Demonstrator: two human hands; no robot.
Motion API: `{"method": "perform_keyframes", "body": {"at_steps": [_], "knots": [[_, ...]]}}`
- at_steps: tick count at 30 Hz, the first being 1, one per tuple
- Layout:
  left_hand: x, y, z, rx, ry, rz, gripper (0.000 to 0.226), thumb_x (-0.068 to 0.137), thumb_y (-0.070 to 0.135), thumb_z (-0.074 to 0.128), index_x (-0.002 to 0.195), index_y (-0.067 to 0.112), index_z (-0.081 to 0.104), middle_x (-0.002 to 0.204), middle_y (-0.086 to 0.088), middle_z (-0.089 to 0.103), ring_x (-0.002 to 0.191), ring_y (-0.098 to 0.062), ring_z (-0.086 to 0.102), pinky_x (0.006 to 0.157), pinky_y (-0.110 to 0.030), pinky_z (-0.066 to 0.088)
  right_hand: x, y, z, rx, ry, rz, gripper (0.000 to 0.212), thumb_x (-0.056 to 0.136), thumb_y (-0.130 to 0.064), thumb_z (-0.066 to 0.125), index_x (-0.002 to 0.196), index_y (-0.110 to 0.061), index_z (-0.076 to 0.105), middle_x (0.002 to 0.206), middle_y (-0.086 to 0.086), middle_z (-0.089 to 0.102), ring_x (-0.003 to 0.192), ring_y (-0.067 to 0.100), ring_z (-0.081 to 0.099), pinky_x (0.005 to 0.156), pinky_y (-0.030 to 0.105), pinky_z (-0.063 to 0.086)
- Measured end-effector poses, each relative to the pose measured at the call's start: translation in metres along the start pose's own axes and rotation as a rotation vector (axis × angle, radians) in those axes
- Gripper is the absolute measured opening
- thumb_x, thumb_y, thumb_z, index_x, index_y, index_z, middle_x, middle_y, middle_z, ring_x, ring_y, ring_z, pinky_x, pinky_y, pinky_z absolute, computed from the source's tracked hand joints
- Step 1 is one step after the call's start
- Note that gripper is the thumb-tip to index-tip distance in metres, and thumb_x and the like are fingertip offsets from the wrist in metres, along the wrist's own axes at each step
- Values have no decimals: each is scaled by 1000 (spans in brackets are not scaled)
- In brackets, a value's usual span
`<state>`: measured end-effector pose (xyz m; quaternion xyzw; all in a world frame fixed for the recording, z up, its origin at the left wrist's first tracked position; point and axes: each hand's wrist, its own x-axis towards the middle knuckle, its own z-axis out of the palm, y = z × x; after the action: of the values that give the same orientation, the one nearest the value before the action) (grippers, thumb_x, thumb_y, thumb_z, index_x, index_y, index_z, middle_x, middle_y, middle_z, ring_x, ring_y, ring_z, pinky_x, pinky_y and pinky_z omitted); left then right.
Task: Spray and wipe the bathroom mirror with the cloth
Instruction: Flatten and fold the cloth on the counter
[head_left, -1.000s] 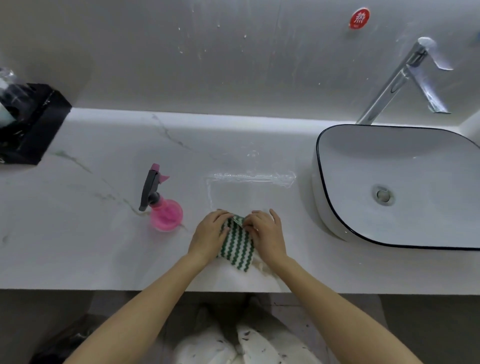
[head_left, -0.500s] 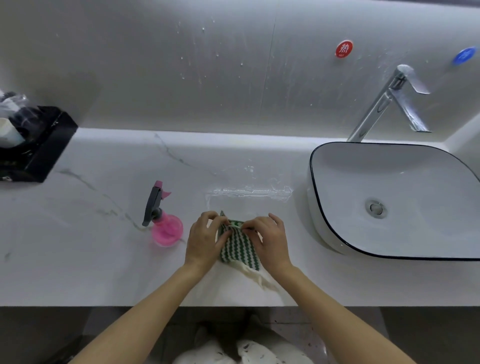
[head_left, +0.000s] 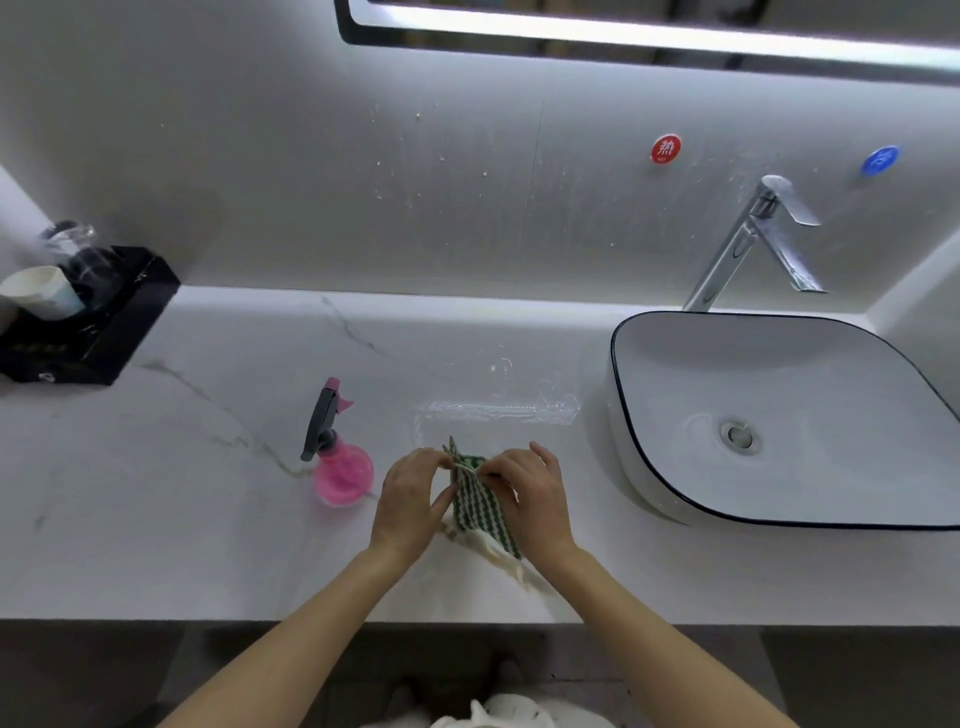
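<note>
Over the white marble counter (head_left: 156, 519), left hand (head_left: 410, 499) and right hand (head_left: 535, 499) pinch the top edge of the green-and-white striped cloth (head_left: 480, 506). Preparation, I'd say; next comes grabbing the pink spray bottle (head_left: 337, 457) nearby, below the black-framed mirror (head_left: 623, 31).

Single head view, forward and down, close over the countertop (head_left: 156, 519).

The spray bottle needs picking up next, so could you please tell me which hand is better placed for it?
Probably the left hand: the spray bottle stands just outside it, while the right hand lies beyond the cloth, which both hands pinch.
</note>
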<state>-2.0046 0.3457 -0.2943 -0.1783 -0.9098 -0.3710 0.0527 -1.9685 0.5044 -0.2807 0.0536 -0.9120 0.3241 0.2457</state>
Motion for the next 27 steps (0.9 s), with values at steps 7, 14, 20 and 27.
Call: {"method": "perform_keyframes", "body": {"at_steps": [7,14,20,27], "knots": [[-4,-4,-2,-8,11,-7,21,80,17,71,100,17,64,94,5,62,89,-7,52,85,-27,43,-7,1,-2,6,40,-42,18,88,-28,52,85,-16,65,81,-3,67,84,9,58,101,38,33],[-19,0,5,-79,-20,-115,14,83,15,68,96,15,62,110,-2,64,115,-16,51,106,-38,37,-17,0,-3,37,57,-20,14,89,-24,52,85,-16,63,81,-3,67,85,8,58,101,36,34],[-22,6,7,-130,11,-182,17,84,16,67,98,19,57,98,10,57,97,-6,50,100,-42,43,-19,-3,-10,34,46,-27,21,90,-24,50,83,-12,66,80,-3,68,84,8,58,102,36,34],[-17,6,4,-123,43,-194,15,84,14,67,98,16,64,102,2,61,97,-14,55,90,-38,48,-16,-4,-18,37,52,-45,24,91,-23,47,83,-10,66,80,-2,68,85,8,58,103,36,32]]}}
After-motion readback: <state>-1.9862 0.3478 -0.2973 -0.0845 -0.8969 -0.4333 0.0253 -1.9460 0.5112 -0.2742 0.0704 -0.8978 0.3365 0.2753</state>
